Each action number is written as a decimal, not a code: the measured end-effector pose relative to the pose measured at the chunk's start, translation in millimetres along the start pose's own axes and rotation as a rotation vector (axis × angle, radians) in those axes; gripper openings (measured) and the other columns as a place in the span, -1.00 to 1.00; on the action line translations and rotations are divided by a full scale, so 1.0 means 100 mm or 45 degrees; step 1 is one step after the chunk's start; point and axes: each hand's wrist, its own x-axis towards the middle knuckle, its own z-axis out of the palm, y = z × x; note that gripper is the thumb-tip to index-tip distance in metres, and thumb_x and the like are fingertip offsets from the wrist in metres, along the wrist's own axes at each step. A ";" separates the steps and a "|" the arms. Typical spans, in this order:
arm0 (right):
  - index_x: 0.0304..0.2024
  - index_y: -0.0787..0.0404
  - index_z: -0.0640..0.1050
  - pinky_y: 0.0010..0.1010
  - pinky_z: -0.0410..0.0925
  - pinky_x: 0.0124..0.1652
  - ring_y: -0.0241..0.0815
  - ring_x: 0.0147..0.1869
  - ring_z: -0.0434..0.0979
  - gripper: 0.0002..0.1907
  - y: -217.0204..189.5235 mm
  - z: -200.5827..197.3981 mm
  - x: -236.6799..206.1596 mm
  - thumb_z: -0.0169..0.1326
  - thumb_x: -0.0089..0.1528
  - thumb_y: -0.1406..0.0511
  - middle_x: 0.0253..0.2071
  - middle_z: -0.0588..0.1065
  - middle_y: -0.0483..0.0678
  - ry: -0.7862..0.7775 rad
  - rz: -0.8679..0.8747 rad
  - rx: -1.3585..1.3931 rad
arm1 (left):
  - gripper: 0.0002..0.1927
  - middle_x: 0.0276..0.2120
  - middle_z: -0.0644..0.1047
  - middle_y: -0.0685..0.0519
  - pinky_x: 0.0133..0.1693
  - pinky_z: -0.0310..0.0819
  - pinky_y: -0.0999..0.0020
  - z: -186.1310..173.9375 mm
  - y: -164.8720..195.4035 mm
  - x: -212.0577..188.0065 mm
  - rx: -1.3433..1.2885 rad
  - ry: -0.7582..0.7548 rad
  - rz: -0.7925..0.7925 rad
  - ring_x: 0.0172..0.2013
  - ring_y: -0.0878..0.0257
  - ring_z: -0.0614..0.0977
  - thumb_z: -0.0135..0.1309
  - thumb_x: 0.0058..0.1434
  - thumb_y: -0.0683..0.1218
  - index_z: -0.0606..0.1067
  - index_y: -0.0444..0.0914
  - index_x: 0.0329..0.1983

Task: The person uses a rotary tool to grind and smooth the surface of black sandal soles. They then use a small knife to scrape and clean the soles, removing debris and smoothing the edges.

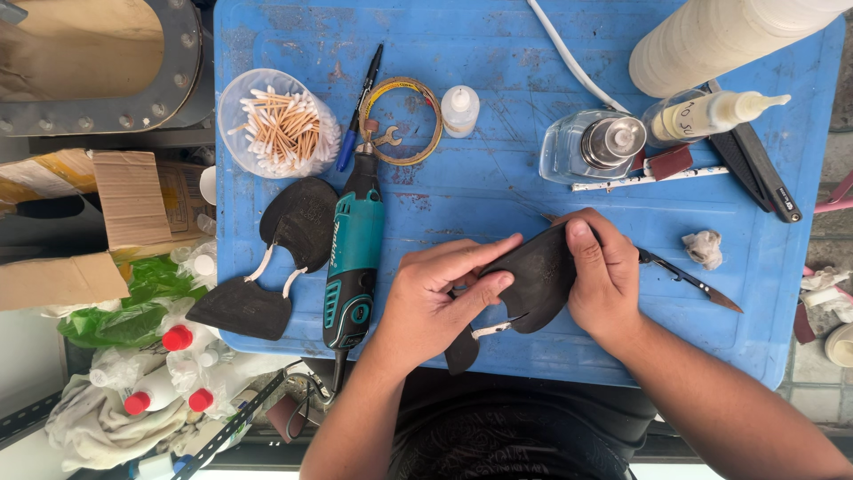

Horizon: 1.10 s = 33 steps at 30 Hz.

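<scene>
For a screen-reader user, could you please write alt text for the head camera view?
Both hands, left hand and right hand, hold a black curved piece over a blue table. A teal rotary tool lies to their left, near a tub of cotton swabs and another black piece.

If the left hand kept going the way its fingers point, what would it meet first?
The left hand points right and slightly up, so it would probably press further into the black piece it already touches, then the right hand.
</scene>
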 end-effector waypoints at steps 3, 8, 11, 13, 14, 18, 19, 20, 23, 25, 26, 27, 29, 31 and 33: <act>-0.10 0.35 0.52 -0.56 0.23 -0.25 -0.44 -0.27 0.31 -0.67 0.03 0.02 -0.04 -0.16 0.54 0.23 -0.33 0.44 -0.16 -0.018 0.006 0.083 | -0.73 -0.38 0.60 0.08 -0.39 0.42 0.60 0.05 -0.09 0.01 -0.096 0.067 0.068 -0.44 0.47 0.57 0.31 0.26 -0.21 0.63 -0.32 0.02; -0.06 0.34 0.50 -0.56 0.29 -0.21 -0.43 -0.23 0.38 -0.80 -0.01 0.00 -0.03 -0.07 0.47 0.31 -0.27 0.46 -0.16 -0.182 -0.066 0.023 | -0.83 -0.55 0.55 0.13 -0.49 0.23 0.58 0.09 -0.17 0.11 -0.060 0.330 -0.034 -0.51 0.51 0.45 0.39 0.20 -0.18 0.61 -0.35 -0.39; -0.03 0.33 0.52 -0.54 0.33 -0.17 -0.40 -0.17 0.44 -0.83 -0.12 -0.10 0.07 0.05 0.37 0.37 -0.23 0.51 -0.14 -0.441 0.057 0.096 | -0.82 -0.61 0.52 0.13 -0.52 0.19 0.53 0.00 -0.12 0.15 0.173 0.328 -0.039 -0.57 0.49 0.41 0.38 0.17 -0.13 0.64 -0.33 -0.42; 0.08 0.37 0.51 -0.49 0.40 -0.03 -0.34 -0.01 0.51 -0.70 -0.22 -0.24 0.18 0.08 0.29 0.42 -0.08 0.55 -0.09 -0.646 0.246 0.331 | -0.82 -0.61 0.51 0.10 -0.52 0.21 0.48 -0.04 -0.06 0.18 0.294 0.269 -0.023 -0.58 0.45 0.42 0.37 0.16 -0.10 0.66 -0.32 -0.40; 0.11 0.36 0.51 -0.49 0.42 -0.03 -0.34 0.00 0.54 -0.63 -0.25 -0.29 0.23 0.10 0.23 0.44 -0.06 0.58 -0.09 -0.710 0.406 0.374 | -0.81 -0.61 0.52 0.08 -0.52 0.23 0.45 -0.05 -0.03 0.19 0.344 0.237 -0.017 -0.59 0.42 0.44 0.36 0.17 -0.09 0.65 -0.31 -0.39; 0.10 0.38 0.58 -0.53 0.40 -0.21 -0.40 -0.15 0.52 -0.61 -0.28 -0.47 0.34 0.15 0.19 0.47 -0.19 0.61 -0.12 -0.858 0.671 0.374 | -0.80 -0.50 0.58 0.02 -0.46 0.38 0.36 -0.02 0.08 0.21 0.435 0.104 0.059 -0.54 0.27 0.56 0.30 0.21 -0.05 0.63 -0.30 -0.30; 0.07 0.40 0.61 -0.55 0.37 -0.31 -0.42 -0.24 0.48 -0.67 -0.26 -0.47 0.33 0.16 0.24 0.46 -0.27 0.59 -0.13 -0.873 0.653 0.336 | -0.81 -0.47 0.60 0.00 -0.43 0.41 0.35 0.00 0.09 0.22 0.442 0.079 0.060 -0.51 0.23 0.59 0.26 0.24 -0.05 0.63 -0.30 -0.24; 0.04 0.39 0.62 -0.57 0.35 -0.33 -0.44 -0.27 0.46 -0.70 -0.23 -0.46 0.31 0.17 0.25 0.45 -0.29 0.58 -0.13 -0.829 0.600 0.299 | -0.81 -0.44 0.61 -0.01 -0.40 0.44 0.34 0.02 0.10 0.22 0.448 0.053 0.059 -0.47 0.20 0.62 0.22 0.27 -0.06 0.64 -0.29 -0.19; -0.08 0.38 0.66 -0.61 0.29 -0.41 -0.48 -0.35 0.44 -0.80 -0.13 -0.42 0.26 0.20 0.25 0.42 -0.38 0.58 -0.14 -0.720 0.546 0.240 | -0.82 -0.31 0.66 -0.02 -0.28 0.55 0.36 0.05 0.08 0.26 0.446 0.005 0.105 -0.31 0.15 0.71 0.14 0.37 -0.07 0.61 -0.27 -0.11; -0.19 0.37 0.67 -0.60 0.28 -0.47 -0.47 -0.42 0.46 -0.86 -0.08 -0.41 0.23 0.22 0.21 0.41 -0.44 0.58 -0.14 -0.666 0.642 0.277 | -0.82 -0.27 0.68 -0.02 -0.25 0.59 0.39 0.06 0.05 0.28 0.426 -0.009 0.093 -0.26 0.15 0.75 0.13 0.38 -0.06 0.61 -0.27 -0.11; -0.22 0.36 0.67 -0.60 0.25 -0.48 -0.49 -0.43 0.42 -0.87 -0.05 -0.41 0.22 0.24 0.20 0.41 -0.46 0.56 -0.16 -0.647 0.601 0.269 | -0.82 -0.28 0.69 -0.02 -0.26 0.59 0.40 0.07 0.04 0.28 0.407 -0.013 0.059 -0.28 0.16 0.75 0.14 0.36 -0.06 0.62 -0.26 -0.13; -0.26 0.35 0.67 -0.60 0.21 -0.50 -0.51 -0.44 0.39 -0.89 -0.03 -0.41 0.21 0.27 0.19 0.40 -0.47 0.54 -0.18 -0.628 0.566 0.262 | -0.82 -0.29 0.69 -0.01 -0.27 0.59 0.40 0.08 0.03 0.28 0.386 -0.017 0.021 -0.30 0.17 0.76 0.15 0.34 -0.06 0.63 -0.26 -0.14; -0.34 0.33 0.66 -0.60 0.17 -0.52 -0.53 -0.47 0.33 -0.89 0.04 -0.40 0.19 0.32 0.15 0.38 -0.51 0.51 -0.21 -0.612 0.523 0.225 | -0.83 -0.30 0.70 0.01 -0.29 0.59 0.41 0.10 0.01 0.27 0.329 -0.034 0.014 -0.31 0.19 0.77 0.15 0.34 -0.05 0.63 -0.24 -0.14; -0.44 0.31 0.63 -0.60 0.15 -0.53 -0.54 -0.48 0.30 -0.85 0.10 -0.38 0.18 0.37 0.10 0.37 -0.54 0.47 -0.23 -0.616 0.503 0.159 | -0.83 -0.30 0.69 0.01 -0.30 0.59 0.41 0.14 0.00 0.26 0.310 -0.054 0.038 -0.32 0.20 0.77 0.16 0.33 -0.05 0.63 -0.24 -0.13; -0.52 0.28 0.55 -0.60 0.10 -0.51 -0.54 -0.45 0.23 -0.73 0.14 -0.34 0.16 0.44 0.05 0.35 -0.56 0.40 -0.25 -0.597 0.370 0.071 | -0.83 -0.29 0.69 0.01 -0.30 0.58 0.41 0.19 0.00 0.24 0.328 -0.069 0.081 -0.32 0.19 0.75 0.16 0.33 -0.06 0.63 -0.24 -0.13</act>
